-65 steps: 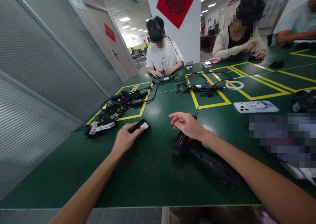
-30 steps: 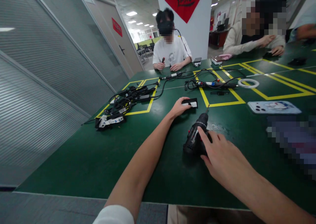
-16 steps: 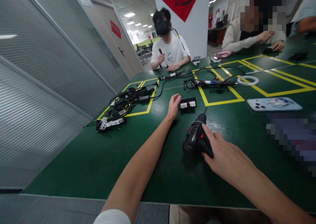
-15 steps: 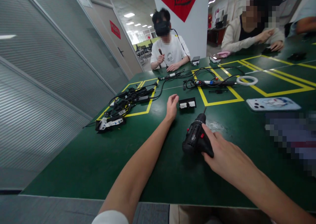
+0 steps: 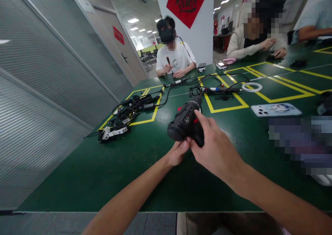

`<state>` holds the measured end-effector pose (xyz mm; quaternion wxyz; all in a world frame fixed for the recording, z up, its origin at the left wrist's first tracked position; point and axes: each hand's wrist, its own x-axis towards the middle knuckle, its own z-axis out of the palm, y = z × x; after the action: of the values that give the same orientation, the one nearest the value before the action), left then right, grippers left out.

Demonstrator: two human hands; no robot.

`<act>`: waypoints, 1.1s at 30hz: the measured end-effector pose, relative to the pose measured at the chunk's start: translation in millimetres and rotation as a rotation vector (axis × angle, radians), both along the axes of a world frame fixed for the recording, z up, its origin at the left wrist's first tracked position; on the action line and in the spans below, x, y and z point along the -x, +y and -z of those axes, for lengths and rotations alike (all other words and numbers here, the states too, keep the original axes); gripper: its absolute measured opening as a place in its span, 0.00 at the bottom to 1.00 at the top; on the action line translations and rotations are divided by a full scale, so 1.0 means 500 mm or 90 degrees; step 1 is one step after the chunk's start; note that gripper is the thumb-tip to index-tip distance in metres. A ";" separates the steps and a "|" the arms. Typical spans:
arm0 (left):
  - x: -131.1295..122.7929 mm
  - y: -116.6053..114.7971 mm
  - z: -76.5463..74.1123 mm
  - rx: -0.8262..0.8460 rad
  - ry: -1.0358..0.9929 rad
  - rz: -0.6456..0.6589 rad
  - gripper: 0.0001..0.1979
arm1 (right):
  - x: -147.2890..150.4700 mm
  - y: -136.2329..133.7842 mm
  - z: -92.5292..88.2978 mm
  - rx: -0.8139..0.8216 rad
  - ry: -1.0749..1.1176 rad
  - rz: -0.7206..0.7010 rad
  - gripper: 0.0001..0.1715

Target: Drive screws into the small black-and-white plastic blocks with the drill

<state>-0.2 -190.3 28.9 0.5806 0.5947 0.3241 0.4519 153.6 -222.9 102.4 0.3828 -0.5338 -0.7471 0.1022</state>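
A black cordless drill (image 5: 185, 119) with red buttons is raised over the green table, its chuck pointing away from me. My right hand (image 5: 214, 147) is wrapped round the drill's grip, with the index finger along the side of its body. Just below the drill's rear end is my left hand (image 5: 177, 153), its thumb close against my right fingers. The other left fingers are hidden behind the drill, so whether they hold anything cannot be made out. The drill also covers the spot where a small black holder with white pieces lay.
Tangled black cables (image 5: 137, 107) and a black-and-white part (image 5: 112, 133) lie left. Beyond the drill are a cabled tool (image 5: 218, 89) and a white ring (image 5: 251, 87). A phone (image 5: 276, 109) lies right. Across the table, a person (image 5: 175, 58) holds a screwdriver (image 5: 169, 62).
My right hand has moved the drill up and to the left. My left hand has drawn back from beside the small black holder to beneath the drill.
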 end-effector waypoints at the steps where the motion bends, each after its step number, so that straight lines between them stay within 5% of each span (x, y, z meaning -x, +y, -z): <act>1: -0.005 -0.007 -0.010 0.038 -0.053 -0.006 0.30 | 0.017 0.000 0.003 0.003 -0.007 -0.014 0.40; 7: 0.006 0.008 -0.065 0.125 -0.237 -0.175 0.15 | 0.043 0.046 -0.006 -0.119 0.012 -0.197 0.33; 10: 0.035 0.032 -0.085 0.086 -0.240 -0.179 0.13 | 0.015 0.154 -0.001 -0.207 0.117 -0.095 0.24; 14: 0.066 0.045 -0.106 0.019 -0.219 -0.149 0.13 | -0.009 0.327 0.084 -0.143 0.148 -0.029 0.21; 17: 0.070 0.041 -0.114 0.028 -0.218 -0.134 0.13 | -0.015 0.398 0.168 -0.102 0.134 -0.059 0.27; 21: 0.064 0.038 -0.108 0.088 -0.214 -0.112 0.15 | -0.024 0.413 0.223 -0.068 0.148 -0.114 0.29; 33: 0.036 0.015 -0.094 0.166 -0.106 -0.027 0.19 | -0.037 0.417 0.233 -0.024 0.126 -0.108 0.23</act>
<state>-18.0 -183.0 75.9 0.6680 0.4676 0.3433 0.4662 172.3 -14.4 -14.1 0.4548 -0.4485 -0.7498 0.1725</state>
